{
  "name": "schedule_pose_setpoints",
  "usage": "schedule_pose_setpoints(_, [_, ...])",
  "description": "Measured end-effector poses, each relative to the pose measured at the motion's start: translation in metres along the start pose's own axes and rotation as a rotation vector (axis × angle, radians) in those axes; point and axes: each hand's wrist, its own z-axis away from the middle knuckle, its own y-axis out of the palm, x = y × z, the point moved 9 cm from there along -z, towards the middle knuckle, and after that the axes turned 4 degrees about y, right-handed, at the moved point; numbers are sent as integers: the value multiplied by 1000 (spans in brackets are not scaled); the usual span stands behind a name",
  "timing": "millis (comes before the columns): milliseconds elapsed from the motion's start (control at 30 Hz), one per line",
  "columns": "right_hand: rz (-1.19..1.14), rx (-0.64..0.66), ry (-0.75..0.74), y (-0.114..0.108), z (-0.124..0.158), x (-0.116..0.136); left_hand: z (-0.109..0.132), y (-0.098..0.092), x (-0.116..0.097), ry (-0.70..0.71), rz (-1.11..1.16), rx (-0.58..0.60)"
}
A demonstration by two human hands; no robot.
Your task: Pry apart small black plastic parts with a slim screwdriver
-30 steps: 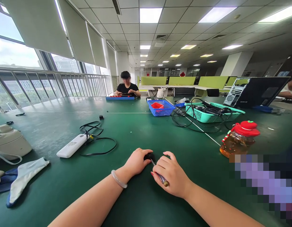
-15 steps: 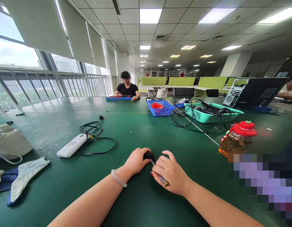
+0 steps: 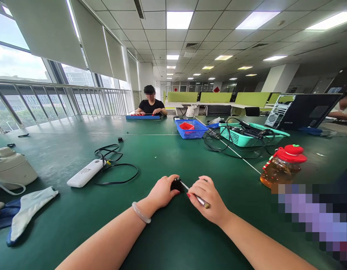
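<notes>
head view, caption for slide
Left hand holds a black part on the green table; right hand aims a thin tool at it

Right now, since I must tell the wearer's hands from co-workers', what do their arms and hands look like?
Both forearms are bare, no sleeves in view. The left hand has a pale, translucent bangle at its wrist; the right hand shows no jewellery, and its fingernails are painted red.

We've got a white power bank (image 3: 84,173) with its black cable (image 3: 111,152) on the green bench (image 3: 156,150) — plus a blue basket (image 3: 191,132), teal basket (image 3: 241,139), red-lidded jar (image 3: 283,167).
</notes>
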Motion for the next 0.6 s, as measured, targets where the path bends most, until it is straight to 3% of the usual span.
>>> schedule_pose_setpoints(400, [-318, -101, 564, 4, 12, -65, -2, -2, 3, -28, 82, -14])
schedule_pose_setpoints(600, [-313, -116, 737, 0, 17, -75, 0, -3, 1, -23, 51, -3])
